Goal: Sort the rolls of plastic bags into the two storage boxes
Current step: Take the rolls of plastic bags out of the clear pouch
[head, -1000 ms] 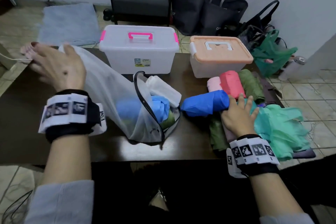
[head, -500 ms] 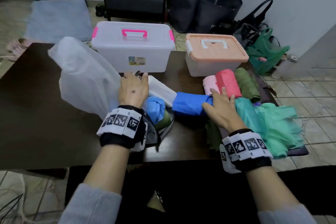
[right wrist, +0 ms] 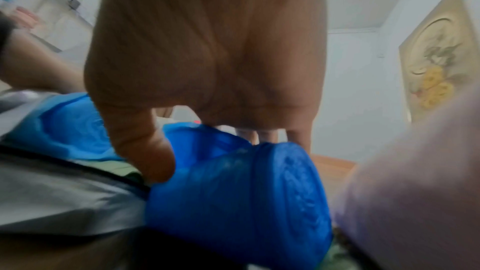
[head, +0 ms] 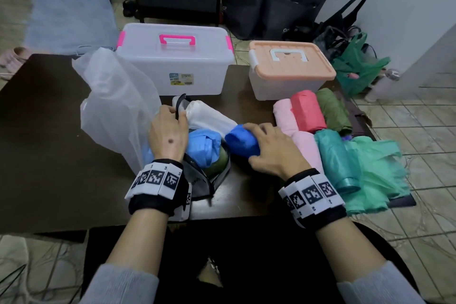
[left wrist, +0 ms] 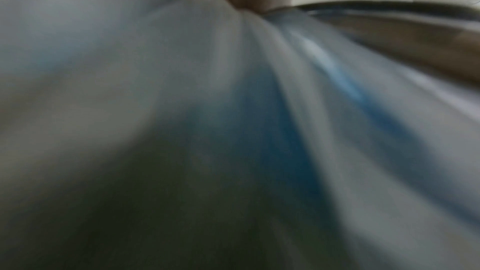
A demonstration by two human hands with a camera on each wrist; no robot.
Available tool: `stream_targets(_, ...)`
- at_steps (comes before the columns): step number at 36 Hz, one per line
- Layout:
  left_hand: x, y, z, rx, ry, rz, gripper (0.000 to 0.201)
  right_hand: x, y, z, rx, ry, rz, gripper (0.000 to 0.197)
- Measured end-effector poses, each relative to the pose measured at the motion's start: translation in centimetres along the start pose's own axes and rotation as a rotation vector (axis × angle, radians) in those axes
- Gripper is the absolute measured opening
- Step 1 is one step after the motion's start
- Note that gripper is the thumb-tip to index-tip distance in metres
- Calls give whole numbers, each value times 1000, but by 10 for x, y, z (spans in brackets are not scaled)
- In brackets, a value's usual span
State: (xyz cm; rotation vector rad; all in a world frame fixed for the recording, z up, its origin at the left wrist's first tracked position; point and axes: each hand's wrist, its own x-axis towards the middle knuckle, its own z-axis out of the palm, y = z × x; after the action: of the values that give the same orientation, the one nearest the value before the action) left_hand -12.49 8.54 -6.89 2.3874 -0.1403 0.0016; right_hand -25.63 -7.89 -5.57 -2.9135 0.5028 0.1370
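Observation:
A dark blue roll (head: pixel 240 143) lies mid-table, and my right hand (head: pixel 261 143) grips it from above; in the right wrist view the thumb (right wrist: pixel 145 151) presses on the dark blue roll (right wrist: pixel 246 192). My left hand (head: pixel 176 112) holds the black rim of a grey mesh bag (head: pixel 209 180), which contains a light blue roll (head: pixel 202 145) and a green roll (head: pixel 219 165). A white roll (head: pixel 209 116) sticks out of the bag. Behind stand a clear box with a pink handle (head: pixel 148 69) and a box with a peach lid (head: pixel 320 69), both closed.
To the right lie pink (head: pixel 283 113), red (head: pixel 308 111), olive (head: pixel 333 111) and teal (head: pixel 338 155) rolls, with loose teal bags (head: pixel 375 170) near the table edge. A puffed white plastic bag (head: pixel 116 111) stands left of my left hand. A chair and dark bags sit behind the table.
My left hand came in from the far left, off the white plastic bag, and took the mesh bag's rim. My right hand slid left along the dark blue roll toward the bag.

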Motion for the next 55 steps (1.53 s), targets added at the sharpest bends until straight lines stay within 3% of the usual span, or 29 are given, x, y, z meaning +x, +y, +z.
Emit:
stream_targets(4, 0, -1, 1, 8, 6, 5, 38, -8, -6, 19, -287, 24, -80, 76)
stream_targets(8, 0, -2, 2, 1, 13, 2, 38, -9, -11, 39, -426, 136, 18, 81)
stream_targets(14, -2, -1, 4, -1, 32, 1, 38, -2, -16, 38, -501, 233, 74, 47)
stream_targets(17, -3, 0, 3, 5, 34, 6, 38, -3, -19, 29, -458, 230, 118, 41)
stream_targets(19, -3, 1, 3, 4, 32, 10, 39, -4, -16, 27, -383, 156, 114, 54)
stream_targets(22, -4, 0, 3, 5, 30, 16, 40, -7, -5, 15, -38, 119, 100, 59)
stream_targets(27, -1, -2, 5, -17, 24, 23, 40, -15, 18, -25, 437, 361, 144, 38)
stream_targets(30, 1, -4, 6, -12, 17, 14, 40, -26, 43, -52, 478, 514, 252, 35)
stream_targets(33, 2, -5, 8, -17, 8, 2, 40, -38, 80, -65, 439, 574, 416, 39)
stream_targets(35, 3, -5, 8, -22, 3, -3, 40, -49, 101, -70, 386, 549, 534, 48)
stream_targets(42, 2, -6, 8, -8, 16, 21, 39, -78, 146, -53, 382, 304, 771, 44)
stream_targets(46, 2, -7, 9, -14, 24, 22, 40, -83, 152, -40, 489, 246, 780, 27)
stream_targets(51, 0, -6, 8, -12, 30, 19, 38, -83, 149, -41, 534, 218, 770, 44)
stream_targets(55, 0, -5, 9, -22, 34, 18, 37, -79, 149, -39, 532, 143, 776, 40)
